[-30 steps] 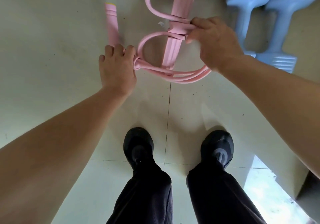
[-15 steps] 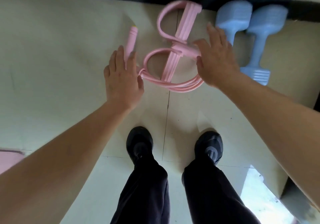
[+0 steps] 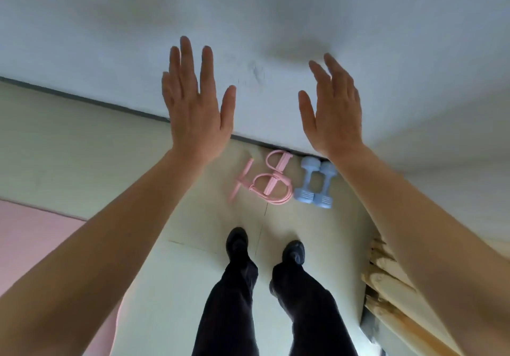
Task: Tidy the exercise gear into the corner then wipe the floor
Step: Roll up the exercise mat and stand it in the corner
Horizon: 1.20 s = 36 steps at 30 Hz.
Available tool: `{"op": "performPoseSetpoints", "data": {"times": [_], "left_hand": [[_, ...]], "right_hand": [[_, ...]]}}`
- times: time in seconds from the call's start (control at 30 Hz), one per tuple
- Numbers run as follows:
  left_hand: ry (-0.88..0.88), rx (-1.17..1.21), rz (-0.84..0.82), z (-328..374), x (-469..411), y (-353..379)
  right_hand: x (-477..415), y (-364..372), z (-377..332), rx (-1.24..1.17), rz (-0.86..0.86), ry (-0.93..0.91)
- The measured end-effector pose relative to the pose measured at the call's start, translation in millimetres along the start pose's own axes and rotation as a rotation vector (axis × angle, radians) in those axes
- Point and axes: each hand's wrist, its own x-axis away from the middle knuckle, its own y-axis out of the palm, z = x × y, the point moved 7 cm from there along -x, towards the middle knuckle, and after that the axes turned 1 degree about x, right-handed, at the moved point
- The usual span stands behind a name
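Both hands are raised in front of the white wall (image 3: 276,10), well above the gear, and both are released, holding nothing. The left hand (image 3: 193,99) shows its back, with fingers straight and close together and the thumb held out to the right. The right hand (image 3: 334,107) is turned slightly edge-on, its fingers straight and loosely parted and the thumb pointing up on its left side. Neither hand touches anything.

The exercise gear lies on the pale tiled floor (image 3: 96,148), far from the person, against the dark skirting strip (image 3: 82,99) at the foot of the wall. The pink rubber pedal puller with two foot loops and flat elastic bands (image 3: 271,187) lies flat with one loop toward the wall and the other nearer. Its straight pink handle bar (image 3: 240,183) is angled off to the left. Just beside it on the right, the two pale blue plastic dumbbells (image 3: 307,182) lie side by side, touching each other, with one end toward the wall. The nearer left dumbbell head sits right by the puller's curved bands; contact cannot be told.

Near the bottom, the person's black shoes (image 3: 237,241) stand on the floor below the gear, with dark trousers (image 3: 229,308) above them. A pink mat (image 3: 36,239) covers the floor at the near left. Light wooden slats (image 3: 392,281) run along the right edge under the right forearm.
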Motion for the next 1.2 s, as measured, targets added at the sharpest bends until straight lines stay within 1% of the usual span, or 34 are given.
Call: {"op": "performPoseSetpoints", "data": {"times": [0.13,0.27,0.37,0.43,0.5,0.57,0.67,0.77,0.83,0.9,1.03,1.13,1.2], "left_hand": [[-0.012,-0.009,0.184,15.1,-32.7,-176.1],[-0.022,-0.054,0.355,24.0,-23.2,-314.6],[-0.062,-0.138,0.465,15.6,17.4,-392.4],[-0.146,-0.218,0.516,2.5,62.6,-429.8],[-0.253,-0.309,0.522,-12.5,113.4,-456.1],[-0.384,-0.411,0.507,-29.6,171.3,-486.1],[-0.54,-0.539,0.5,-54.4,249.2,-542.1],[-0.692,-0.651,0.543,-76.2,330.8,-599.5],[-0.783,-0.694,0.574,-88.9,388.1,-635.1],[-0.85,-0.728,0.598,-100.4,447.4,-663.4],[-0.988,-0.767,0.609,-130.9,577.2,-707.1],[-1.061,-0.777,0.541,-165.1,667.7,-745.4],[-1.106,-0.787,0.523,-189.0,715.7,-770.9]], "right_hand": [[-39.4,-139.6,-88.1,-0.034,0.13,-0.149],[-67.7,-240.9,-168.5,-0.124,0.266,-0.323],[-76.9,-288.7,-229.7,-0.221,0.322,-0.465],[-72.4,-303.2,-270.0,-0.296,0.313,-0.546],[-58.1,-307.0,-307.1,-0.356,0.304,-0.631],[-30.1,-306.5,-354.7,-0.423,0.272,-0.738],[22.0,-310.6,-431.4,-0.544,0.182,-0.829],[91.4,-328.5,-512.0,-0.599,0.143,-0.991],[143.6,-343.5,-564.0,-0.617,0.133,-1.113],[195.9,-352.9,-612.0,-0.63,0.127,-1.196],[300.6,-353.8,-709.2,-0.633,0.103,-1.305],[383.3,-355.4,-784.2,-0.625,0.067,-1.358],[430.6,-358.4,-830.6,-0.638,0.049,-1.387]]}}
